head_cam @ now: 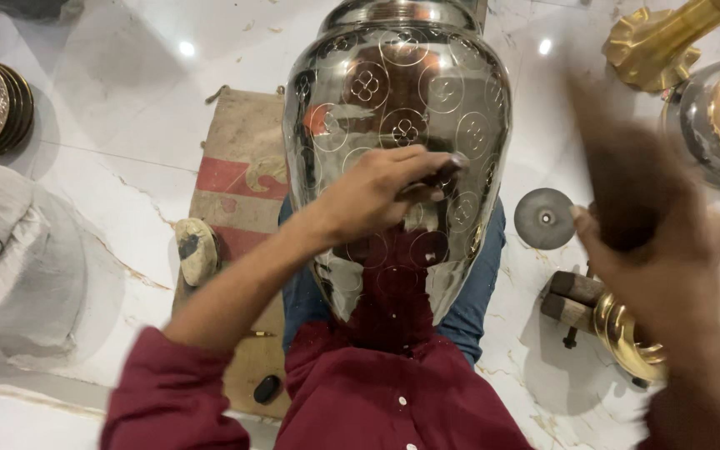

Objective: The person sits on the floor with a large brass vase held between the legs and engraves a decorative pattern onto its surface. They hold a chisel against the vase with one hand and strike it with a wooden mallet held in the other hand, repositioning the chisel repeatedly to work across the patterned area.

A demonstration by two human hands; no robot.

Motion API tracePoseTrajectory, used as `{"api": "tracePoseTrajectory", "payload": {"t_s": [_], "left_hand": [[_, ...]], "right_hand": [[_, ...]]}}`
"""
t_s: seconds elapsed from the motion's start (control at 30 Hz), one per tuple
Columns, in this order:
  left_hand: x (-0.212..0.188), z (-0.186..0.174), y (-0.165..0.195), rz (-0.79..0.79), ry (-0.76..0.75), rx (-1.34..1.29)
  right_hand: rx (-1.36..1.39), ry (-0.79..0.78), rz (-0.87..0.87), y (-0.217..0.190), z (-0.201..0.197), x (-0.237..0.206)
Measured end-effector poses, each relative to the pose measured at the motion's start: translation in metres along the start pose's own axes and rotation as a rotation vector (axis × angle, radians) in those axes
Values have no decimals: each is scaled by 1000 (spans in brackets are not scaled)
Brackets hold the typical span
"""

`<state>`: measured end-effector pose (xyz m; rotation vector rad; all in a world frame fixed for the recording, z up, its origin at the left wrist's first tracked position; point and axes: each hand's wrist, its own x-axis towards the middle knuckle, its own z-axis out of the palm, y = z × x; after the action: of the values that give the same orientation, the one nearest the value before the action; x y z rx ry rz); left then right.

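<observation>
Silver metal, polished like a mirror, makes the big vase (397,125) that lies on the person's lap, engraved with circles and flower shapes. Its top end is cut off by the picture edge. On the vase's middle the left hand (377,196) presses a small tool (443,171), fingers closed around it; the tool's tip is hard to make out. To the right of the vase the right hand (660,250) is strongly blurred and grips a dark handle-like object (622,179); I cannot tell what it is. Left of the vase lies a burlap cloth (239,179) on the marble floor (118,125).
</observation>
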<state>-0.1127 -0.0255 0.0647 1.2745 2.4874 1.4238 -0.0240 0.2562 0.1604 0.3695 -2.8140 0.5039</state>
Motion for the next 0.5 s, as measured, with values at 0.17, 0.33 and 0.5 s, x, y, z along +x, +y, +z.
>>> {"api": "tracePoseTrajectory", "payload": {"t_s": [0.17, 0.33, 0.5], "left_hand": [[20, -16, 1, 55, -248, 26], [27, -16, 0, 100, -334, 33], [16, -15, 1, 70, -162, -62]], "right_hand": [[281, 78, 359, 6, 54, -49], [352, 221, 326, 9, 71, -75], [-131, -49, 291, 10, 73, -82]]}}
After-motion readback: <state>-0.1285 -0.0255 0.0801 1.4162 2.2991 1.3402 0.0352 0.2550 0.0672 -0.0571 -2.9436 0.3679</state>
